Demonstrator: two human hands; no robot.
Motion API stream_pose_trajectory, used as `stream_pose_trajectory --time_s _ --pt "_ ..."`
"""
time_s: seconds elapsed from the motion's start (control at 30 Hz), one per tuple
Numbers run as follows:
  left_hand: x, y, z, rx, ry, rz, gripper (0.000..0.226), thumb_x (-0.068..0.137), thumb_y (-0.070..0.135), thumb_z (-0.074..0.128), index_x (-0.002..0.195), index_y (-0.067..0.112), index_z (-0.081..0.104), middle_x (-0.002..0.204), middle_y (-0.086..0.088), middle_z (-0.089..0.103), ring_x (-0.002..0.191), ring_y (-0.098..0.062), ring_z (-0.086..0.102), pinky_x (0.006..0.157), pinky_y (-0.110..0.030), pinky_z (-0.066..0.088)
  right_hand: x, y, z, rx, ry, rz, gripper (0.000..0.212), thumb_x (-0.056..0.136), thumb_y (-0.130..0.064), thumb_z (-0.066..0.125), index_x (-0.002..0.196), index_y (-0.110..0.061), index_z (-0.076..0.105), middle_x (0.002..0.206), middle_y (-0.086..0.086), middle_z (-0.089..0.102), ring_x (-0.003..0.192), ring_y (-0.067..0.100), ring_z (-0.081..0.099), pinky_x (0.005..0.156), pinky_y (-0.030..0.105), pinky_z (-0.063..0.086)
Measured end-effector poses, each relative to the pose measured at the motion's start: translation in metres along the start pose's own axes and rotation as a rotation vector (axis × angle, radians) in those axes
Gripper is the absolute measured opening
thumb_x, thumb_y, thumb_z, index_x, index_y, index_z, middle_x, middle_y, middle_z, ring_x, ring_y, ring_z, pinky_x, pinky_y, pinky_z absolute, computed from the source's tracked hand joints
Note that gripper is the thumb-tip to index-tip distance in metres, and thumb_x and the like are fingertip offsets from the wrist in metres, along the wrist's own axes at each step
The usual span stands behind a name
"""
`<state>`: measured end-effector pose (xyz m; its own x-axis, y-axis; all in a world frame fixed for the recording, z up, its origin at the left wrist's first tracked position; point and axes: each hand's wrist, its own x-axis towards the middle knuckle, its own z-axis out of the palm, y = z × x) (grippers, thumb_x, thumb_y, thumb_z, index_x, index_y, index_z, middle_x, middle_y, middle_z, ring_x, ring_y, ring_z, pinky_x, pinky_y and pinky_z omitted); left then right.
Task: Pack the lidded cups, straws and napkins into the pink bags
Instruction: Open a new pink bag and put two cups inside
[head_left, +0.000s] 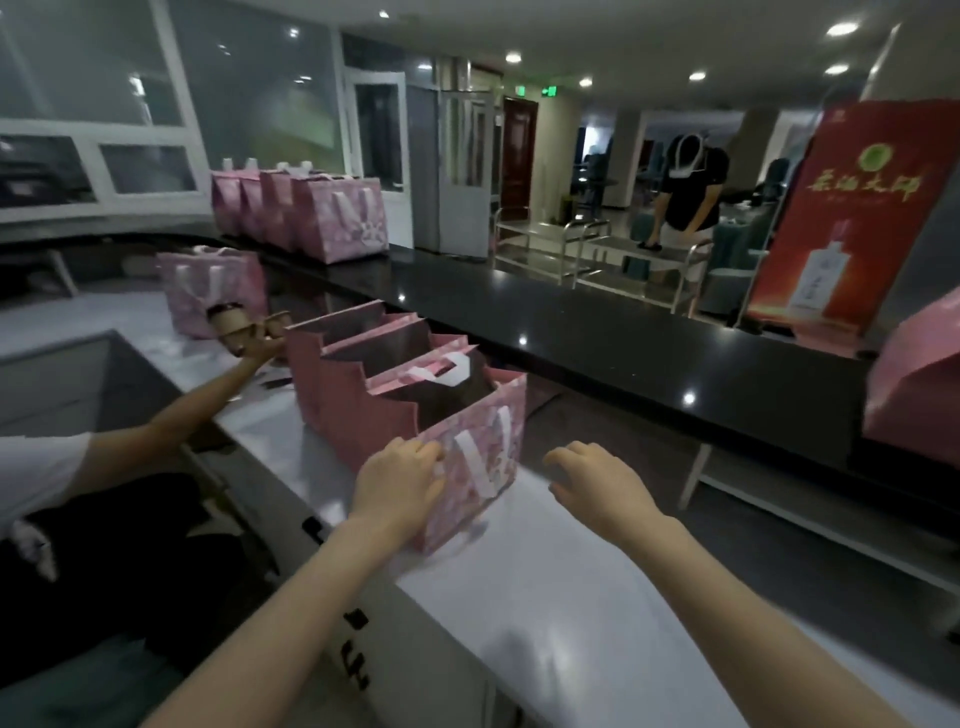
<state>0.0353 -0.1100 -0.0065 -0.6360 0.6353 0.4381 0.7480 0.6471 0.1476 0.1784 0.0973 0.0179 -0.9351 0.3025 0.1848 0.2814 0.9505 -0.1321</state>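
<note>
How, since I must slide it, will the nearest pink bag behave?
Nearest pink bag looks like thin paper, open, nothing visible inside: probably light, apt to skid or tip. Left hand at its corner may steady it.

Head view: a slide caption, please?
Left hand touches the nearest open pink bag; right hand hovers beside it, holding nothing.
</note>
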Motion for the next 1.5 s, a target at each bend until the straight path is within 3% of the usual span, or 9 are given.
stream_pose_trajectory --time_s 0.1,0.2,0.37,0.53,0.67,0.9,1.07,1.3,1.5 --pt "0.017 -0.047 0.001 0.024 0.075 -0.055 0.029 0.086 0.046 0.062 0.106 0.025 0.062 0.098 0.004 0.058 0.090 -0.015 0.051 0.073 -0.027 0.047 0.048 -0.029 0.011 0.011 0.032 -0.060 0.039 0.092 -0.032 0.057 0.130 -0.028 0.051 0.128 -0.003 0.055 0.112 0.018 0.052 0.083 0.031 0.046" --pt "0.036 -0.085 0.007 -0.026 0.012 -0.104 0.056 0.081 0.062 0.059 0.126 0.031 0.052 0.123 0.001 0.045 0.114 -0.018 0.043 0.091 -0.034 0.046 0.093 -0.048 0.024 -0.028 0.057 -0.083 0.054 0.090 -0.024 0.061 0.141 -0.028 0.041 0.145 0.000 0.043 0.129 0.021 0.043 0.099 0.036 0.044" --pt "0.060 -0.109 0.024 -0.185 -0.258 -0.119 0.089 0.062 0.091 0.040 0.140 0.052 0.021 0.154 0.012 -0.001 0.144 -0.021 0.002 0.111 -0.056 0.028 0.148 -0.056 0.044 -0.216 0.024 -0.017 0.067 0.088 -0.020 0.061 0.147 -0.029 0.029 0.158 0.003 0.020 0.147 0.023 0.014 0.120 0.042 0.012" --pt "0.065 -0.101 0.039 -0.256 -0.246 -0.066 0.087 0.058 0.091 0.043 0.134 0.053 0.026 0.152 0.021 -0.005 0.144 -0.017 0.003 0.111 -0.053 0.029 0.157 -0.046 0.056 -0.335 0.051 -0.033 0.030 0.092 -0.023 0.055 0.121 -0.028 0.057 0.135 -0.003 0.051 0.137 0.019 0.033 0.120 0.040 0.007" --pt "0.063 -0.083 0.039 -0.299 -0.205 0.020 0.080 0.059 0.086 0.051 0.128 0.051 0.031 0.153 0.016 -0.001 0.142 -0.017 0.010 0.104 -0.050 0.041 0.130 -0.030 0.048 -0.344 0.050 -0.016 0.022 0.091 -0.026 0.059 0.112 -0.030 0.062 0.121 -0.004 0.057 0.124 0.020 0.044 0.118 0.041 0.015" --pt "0.045 0.000 0.036 -0.424 -0.313 0.200 0.097 0.054 0.091 0.052 0.139 0.050 0.029 0.154 0.022 -0.009 0.145 -0.010 0.003 0.112 -0.045 0.031 0.020 0.021 0.020 -0.315 0.102 0.118 0.020 0.096 -0.029 0.053 0.113 -0.029 0.062 0.119 -0.005 0.057 0.125 0.018 0.044 0.120 0.041 0.011" --pt "0.017 0.103 0.036 -0.513 -0.410 0.282 0.087 0.064 0.094 0.032 0.137 0.047 0.036 0.156 0.019 -0.006 0.145 -0.014 0.003 0.115 -0.046 0.026 -0.092 0.068 -0.005 -0.336 0.121 0.255 0.018 0.096 -0.027 0.049 0.108 -0.025 0.062 0.113 -0.003 0.058 0.118 0.020 0.046 0.118 0.038 0.014" --pt "-0.026 0.242 0.039 -0.595 -0.419 0.353 0.069 0.079 0.064 0.059 0.138 0.032 0.043 0.152 0.014 0.009 0.141 -0.017 0.015 0.113 -0.040 0.030 -0.239 0.115 -0.041 -0.396 0.237 0.408 0.019 0.059 -0.008 0.082 0.066 -0.017 0.067 0.067 0.002 0.061 0.075 0.026 0.063 0.091 0.044 0.052" --pt "-0.044 0.320 0.041 -0.627 -0.455 0.438 0.072 0.081 0.051 0.061 0.145 0.030 0.035 0.153 0.012 0.008 0.142 -0.018 0.009 0.117 -0.042 0.024 -0.316 0.153 -0.054 -0.403 0.220 0.494 0.017 0.061 -0.011 0.082 0.068 -0.017 0.067 0.069 0.001 0.061 0.075 0.026 0.062 0.091 0.042 0.052"
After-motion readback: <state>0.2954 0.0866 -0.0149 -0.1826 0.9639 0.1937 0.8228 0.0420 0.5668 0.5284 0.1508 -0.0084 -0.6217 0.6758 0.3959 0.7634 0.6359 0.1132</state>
